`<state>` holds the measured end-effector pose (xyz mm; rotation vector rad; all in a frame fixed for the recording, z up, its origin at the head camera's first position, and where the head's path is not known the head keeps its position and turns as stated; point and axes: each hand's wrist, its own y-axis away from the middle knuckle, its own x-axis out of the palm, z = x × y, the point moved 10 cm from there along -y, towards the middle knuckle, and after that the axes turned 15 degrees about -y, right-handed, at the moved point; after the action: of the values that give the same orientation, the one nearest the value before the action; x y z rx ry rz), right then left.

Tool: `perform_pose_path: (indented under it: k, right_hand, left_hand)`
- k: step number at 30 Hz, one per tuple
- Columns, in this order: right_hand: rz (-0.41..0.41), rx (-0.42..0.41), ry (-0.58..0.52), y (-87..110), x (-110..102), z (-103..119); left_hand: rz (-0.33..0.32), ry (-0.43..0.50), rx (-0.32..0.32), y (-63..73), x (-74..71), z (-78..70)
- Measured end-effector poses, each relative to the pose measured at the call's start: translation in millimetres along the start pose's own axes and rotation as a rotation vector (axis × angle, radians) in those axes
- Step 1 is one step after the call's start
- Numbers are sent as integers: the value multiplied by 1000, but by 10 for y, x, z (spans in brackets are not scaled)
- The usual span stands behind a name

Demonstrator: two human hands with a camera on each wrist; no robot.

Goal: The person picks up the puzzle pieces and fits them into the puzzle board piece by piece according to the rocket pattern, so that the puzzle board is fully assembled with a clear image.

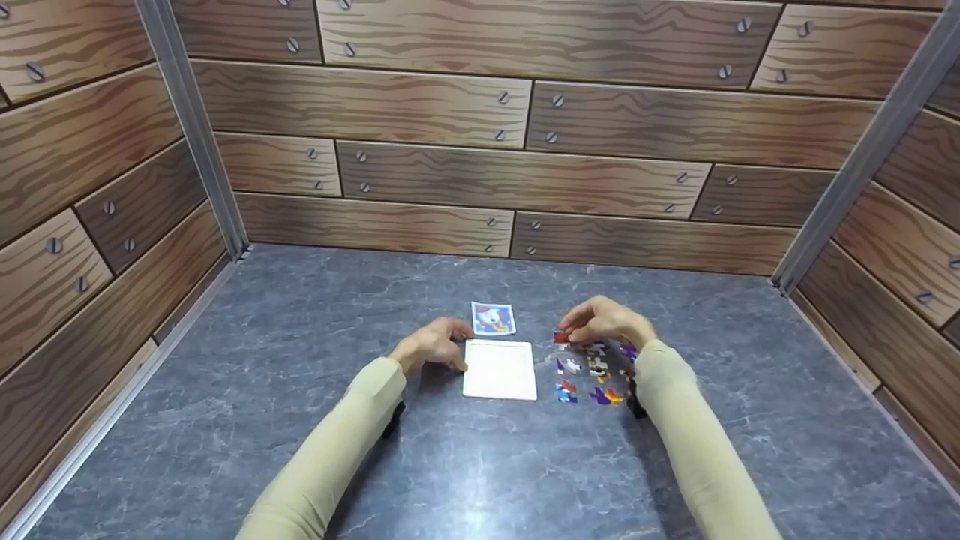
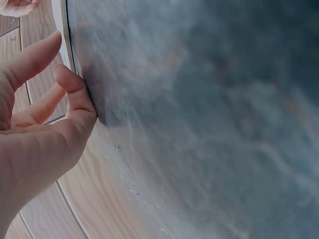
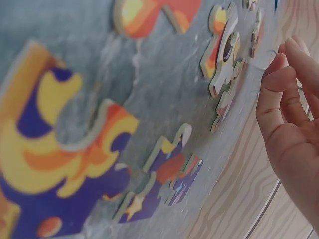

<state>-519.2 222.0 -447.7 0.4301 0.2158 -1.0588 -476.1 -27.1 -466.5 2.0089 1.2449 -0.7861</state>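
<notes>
A white square puzzle tray [image 1: 499, 369] lies flat on the table. My left hand [image 1: 435, 343] touches its left edge, thumb and fingers spread apart along the side; in the left wrist view the fingertips meet the tray's thin rim [image 2: 63, 35]. My right hand [image 1: 604, 321] reaches over the far left part of the loose puzzle pieces [image 1: 571, 367], its thumb and fingertips at a red puzzle piece [image 1: 561, 337], which they seem to pinch. The right wrist view shows the thumb and fingers close together, with the piece itself hidden.
Behind the tray lies a small picture card [image 1: 493, 319] with a colourful cartoon image. Several more pieces, among them a purple and orange one [image 1: 606, 396], are spread right of the tray. Wood-patterned walls [image 1: 420, 165] enclose the grey marbled table [image 1: 315, 315].
</notes>
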Motion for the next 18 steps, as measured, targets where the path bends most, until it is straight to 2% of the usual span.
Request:
perform_pose_path:
  k: [6,14,18]
  right_hand:
    - [-4,35,27,-45,-1,7]
    - [52,52,68,-105,80,22]
    - [81,87,82,-133,118,-1]
  left_hand:
    - [19,9,8,-9,6,-12]
    - [35,-37,-27,-11,24,12]
    - [32,-49,-10,-1,31,-6]
